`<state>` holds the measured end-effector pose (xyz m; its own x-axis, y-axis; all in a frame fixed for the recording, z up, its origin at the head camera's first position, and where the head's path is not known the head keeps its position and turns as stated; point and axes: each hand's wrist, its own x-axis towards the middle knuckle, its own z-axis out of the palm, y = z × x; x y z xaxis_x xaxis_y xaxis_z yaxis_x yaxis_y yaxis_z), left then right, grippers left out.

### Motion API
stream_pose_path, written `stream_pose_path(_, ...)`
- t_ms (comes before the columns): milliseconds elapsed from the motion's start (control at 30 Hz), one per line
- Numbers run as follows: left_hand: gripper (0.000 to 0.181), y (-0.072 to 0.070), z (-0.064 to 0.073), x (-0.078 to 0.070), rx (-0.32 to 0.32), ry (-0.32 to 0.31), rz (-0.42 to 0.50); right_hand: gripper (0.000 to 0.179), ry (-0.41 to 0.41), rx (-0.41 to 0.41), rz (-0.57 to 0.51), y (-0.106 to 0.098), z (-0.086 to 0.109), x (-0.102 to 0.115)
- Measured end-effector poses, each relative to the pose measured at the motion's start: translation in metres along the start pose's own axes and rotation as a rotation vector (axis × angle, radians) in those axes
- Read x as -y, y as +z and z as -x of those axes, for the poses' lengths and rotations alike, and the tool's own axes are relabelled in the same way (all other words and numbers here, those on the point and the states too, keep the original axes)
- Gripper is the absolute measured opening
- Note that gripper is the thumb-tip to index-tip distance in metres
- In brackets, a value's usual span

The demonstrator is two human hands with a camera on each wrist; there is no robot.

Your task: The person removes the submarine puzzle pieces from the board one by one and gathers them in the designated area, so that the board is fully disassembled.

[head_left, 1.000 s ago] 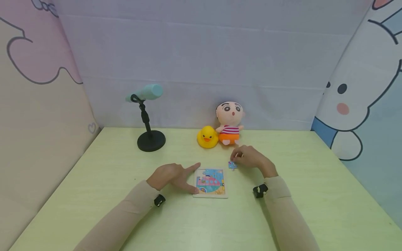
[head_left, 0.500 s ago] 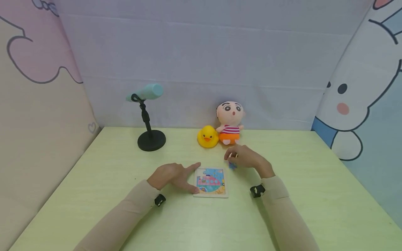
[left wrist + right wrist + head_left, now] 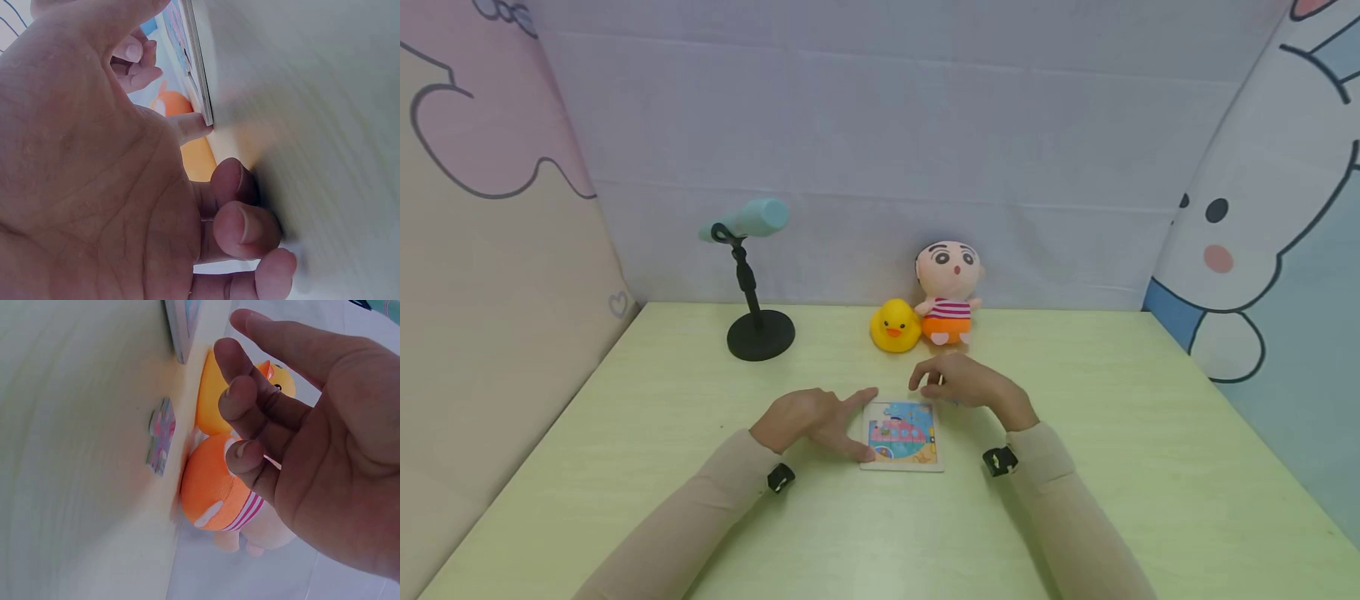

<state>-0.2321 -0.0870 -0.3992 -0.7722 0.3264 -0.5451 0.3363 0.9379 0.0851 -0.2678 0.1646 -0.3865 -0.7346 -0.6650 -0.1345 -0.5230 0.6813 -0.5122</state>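
Observation:
A small square jigsaw puzzle (image 3: 904, 437) in a pale frame, with a pink submarine picture, lies flat on the table. My left hand (image 3: 812, 421) rests at its left side, thumb on the near corner and index finger at the far corner. In the left wrist view that index fingertip meets the frame's edge (image 3: 199, 75), the other fingers bent loosely. Over the puzzle's far right corner hovers my right hand (image 3: 962, 383), fingers relaxed and holding nothing. Beneath it a loose jigsaw piece (image 3: 162, 439) lies on the table, mostly hidden in the head view.
Behind the puzzle sit a yellow rubber duck (image 3: 895, 327) and a plush doll (image 3: 950, 287) in a striped shirt and orange shorts. A mint-green cylinder (image 3: 756, 218) on a black stand (image 3: 760, 335) is at the back left. Cloth screens surround the table.
My right hand has shifted left and slightly nearer, from beside the loose piece to over the puzzle's corner, covering the piece. My left hand and the puzzle stay in place.

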Motion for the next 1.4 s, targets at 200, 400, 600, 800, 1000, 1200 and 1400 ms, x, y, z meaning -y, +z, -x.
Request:
stream_pose_path(200, 0.100, 0.000, -0.001, 0.000, -0.013, 0.000, 0.013, 0.015, -0.007, 0.040, 0.001, 0.007, -0.005, 0.010)
stream_pose_path(400, 0.098, -0.001, 0.001, -0.001, -0.019, 0.006, 0.018, 0.017, -0.064, 0.073, 0.016, 0.015, -0.010, 0.018)
stream_pose_path(600, 0.098, 0.000, -0.001, -0.001, -0.014, 0.003, 0.011, 0.018, -0.041, 0.097, 0.002, 0.023, -0.013, 0.022)
stream_pose_path(800, 0.098, 0.000, 0.000, -0.001, -0.011, -0.011, 0.012, 0.020, -0.010, 0.110, -0.029, 0.028, -0.016, 0.024)
stream_pose_path(1000, 0.099, 0.000, 0.000, -0.001, -0.001, -0.011, 0.011, 0.020, -0.009, 0.114, -0.033, 0.030, -0.016, 0.025)
stream_pose_path(1200, 0.099, 0.000, 0.000, -0.001, 0.000, -0.008, 0.009, 0.022, -0.017, 0.099, 0.004, 0.031, -0.018, 0.027)
stream_pose_path(1400, 0.098, 0.000, 0.000, -0.001, -0.002, -0.009, 0.012, 0.023, -0.011, 0.052, 0.089, 0.030, -0.019, 0.030)
